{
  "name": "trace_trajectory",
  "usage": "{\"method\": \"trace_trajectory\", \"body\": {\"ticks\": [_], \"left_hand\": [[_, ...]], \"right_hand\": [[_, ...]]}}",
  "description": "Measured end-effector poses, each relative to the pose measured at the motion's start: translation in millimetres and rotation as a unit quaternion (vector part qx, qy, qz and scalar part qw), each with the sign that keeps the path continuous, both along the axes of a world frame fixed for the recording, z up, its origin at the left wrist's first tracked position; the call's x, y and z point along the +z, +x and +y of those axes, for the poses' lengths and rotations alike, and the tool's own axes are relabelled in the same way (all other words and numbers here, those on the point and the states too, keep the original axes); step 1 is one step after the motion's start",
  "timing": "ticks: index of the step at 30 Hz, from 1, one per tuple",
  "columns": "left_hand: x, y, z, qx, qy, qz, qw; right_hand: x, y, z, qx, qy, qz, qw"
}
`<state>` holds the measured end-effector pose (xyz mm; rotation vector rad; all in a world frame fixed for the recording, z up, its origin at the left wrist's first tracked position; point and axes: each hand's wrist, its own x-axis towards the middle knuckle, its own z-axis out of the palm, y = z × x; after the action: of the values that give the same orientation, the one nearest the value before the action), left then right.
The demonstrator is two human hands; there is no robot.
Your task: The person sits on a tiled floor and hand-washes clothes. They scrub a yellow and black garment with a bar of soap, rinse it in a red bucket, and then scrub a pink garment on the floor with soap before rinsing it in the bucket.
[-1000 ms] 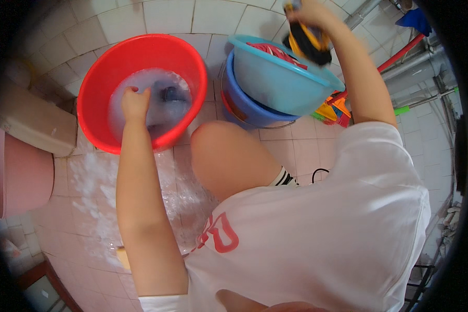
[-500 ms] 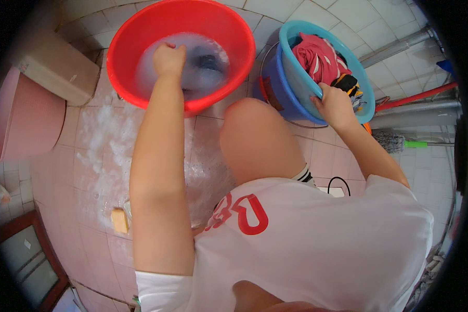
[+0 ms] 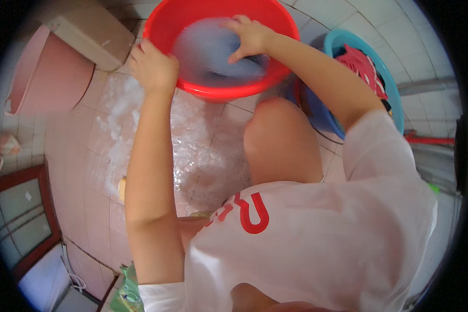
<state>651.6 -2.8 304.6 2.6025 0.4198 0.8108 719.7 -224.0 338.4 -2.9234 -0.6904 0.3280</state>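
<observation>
A red basin (image 3: 218, 92) of cloudy, soapy water stands in front of me, with dark cloth (image 3: 239, 77) partly under the surface. At its left rim is my left hand (image 3: 156, 67), the fingers bent over the edge and closed on it. My right hand (image 3: 250, 39) hovers over or just touches the water, fingers and thumb spread, holding nothing that I can see. Right of the red basin, a light-blue tub (image 3: 392, 99) of clothes, among them a red garment (image 3: 360, 62), rests on a blue bucket (image 3: 325, 117), partly behind my right forearm.
Suds (image 3: 122, 96) and water cover the tiled floor below the basin. A yellow soap bar (image 3: 122, 188) lies beside my left forearm. To the left are a pink bin (image 3: 62, 73) and a cardboard-coloured box (image 3: 91, 34). A green bag (image 3: 127, 291) is at the lower left.
My left hand has come out of the water to the basin's left rim. My right hand has let go of the light-blue tub and moved left over the basin. The view has shifted.
</observation>
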Motion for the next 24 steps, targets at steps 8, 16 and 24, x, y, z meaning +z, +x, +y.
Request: {"method": "trace_trajectory", "body": {"ticks": [8,16,24], "left_hand": [[-12,-6,-3,0.047,-0.338,0.015,0.94],[-1,-13,0,0.077,-0.344,0.018,0.936],[0,-10,-2,0.111,-0.328,0.032,0.937]], "right_hand": [[-170,55,54,0.18,-0.292,0.254,0.904],[-206,38,62,0.195,-0.171,0.198,0.945],[-138,83,61,0.06,0.039,0.224,0.972]]}}
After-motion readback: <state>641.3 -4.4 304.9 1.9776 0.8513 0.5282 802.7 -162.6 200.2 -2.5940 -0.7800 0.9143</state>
